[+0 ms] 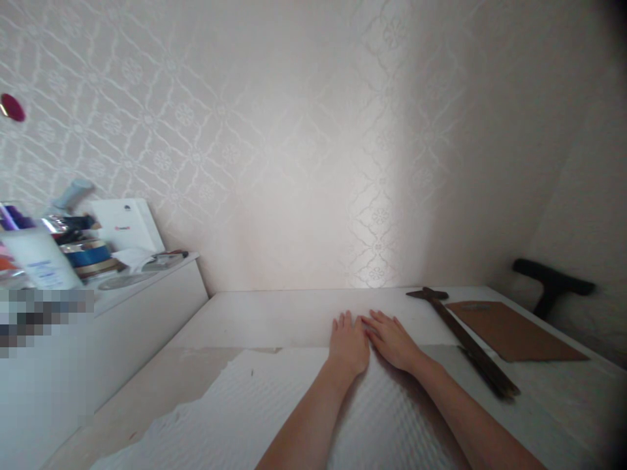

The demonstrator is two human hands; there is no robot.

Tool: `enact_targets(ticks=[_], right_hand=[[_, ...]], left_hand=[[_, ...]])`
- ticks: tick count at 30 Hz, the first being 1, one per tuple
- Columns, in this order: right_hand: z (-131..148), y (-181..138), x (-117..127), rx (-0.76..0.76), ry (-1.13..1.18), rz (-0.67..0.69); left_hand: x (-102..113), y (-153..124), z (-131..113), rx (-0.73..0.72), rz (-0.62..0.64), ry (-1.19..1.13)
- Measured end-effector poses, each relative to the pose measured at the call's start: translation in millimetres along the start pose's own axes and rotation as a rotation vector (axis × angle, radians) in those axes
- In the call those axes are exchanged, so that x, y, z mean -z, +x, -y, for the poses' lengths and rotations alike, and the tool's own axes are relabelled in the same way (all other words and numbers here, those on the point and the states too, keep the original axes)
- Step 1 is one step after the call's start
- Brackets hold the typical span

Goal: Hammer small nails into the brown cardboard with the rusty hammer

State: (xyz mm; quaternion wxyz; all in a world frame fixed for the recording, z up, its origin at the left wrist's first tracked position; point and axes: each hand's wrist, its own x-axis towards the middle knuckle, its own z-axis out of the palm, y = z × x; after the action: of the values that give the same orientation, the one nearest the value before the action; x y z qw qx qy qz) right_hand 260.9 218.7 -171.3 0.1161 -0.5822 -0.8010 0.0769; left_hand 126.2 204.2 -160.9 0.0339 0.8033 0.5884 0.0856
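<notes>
My left hand (349, 343) lies flat with its fingers stretched out, over the far edge of a white textured sheet (274, 391) spread on the table. Beside it, my right hand (390, 336) is laid down too, fingers apart, its fingertips close to those of the left. Neither hand grips anything. Right of my right hand rests a hammer (453, 323) with a dark head and a wooden handle split at the near end.
Right of the hammer is a brown clipboard (519, 333), with a black T-shaped armrest (553, 281) beyond. On the left, a white cabinet (147, 333) carries a white box (127, 225), a tube (42, 258) and tape rolls (88, 254). A patterned wall (294, 163) closes the back.
</notes>
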Motion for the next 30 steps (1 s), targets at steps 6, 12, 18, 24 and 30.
enact_targets(ticks=[6,12,18,24,30], right_hand=[[-0.3,0.5,0.3,-0.002,0.001,0.003],[0.2,-0.1,1.3,-0.003,0.008,0.0],[-0.2,0.3,1.0,0.005,0.011,-0.002],[-2.1,1.3,-1.3,0.004,0.003,0.0],[-1.1,0.6,-0.3,0.0,0.003,-0.005]], left_hand=[[2.2,-1.0,-0.6,-0.006,-0.001,0.005],[2.0,0.9,-0.6,-0.006,0.012,0.008],[-1.6,1.3,1.0,-0.013,-0.019,0.01],[-0.9,0.6,0.4,-0.015,-0.008,0.011],[-1.1,0.7,0.6,-0.015,-0.015,0.007]])
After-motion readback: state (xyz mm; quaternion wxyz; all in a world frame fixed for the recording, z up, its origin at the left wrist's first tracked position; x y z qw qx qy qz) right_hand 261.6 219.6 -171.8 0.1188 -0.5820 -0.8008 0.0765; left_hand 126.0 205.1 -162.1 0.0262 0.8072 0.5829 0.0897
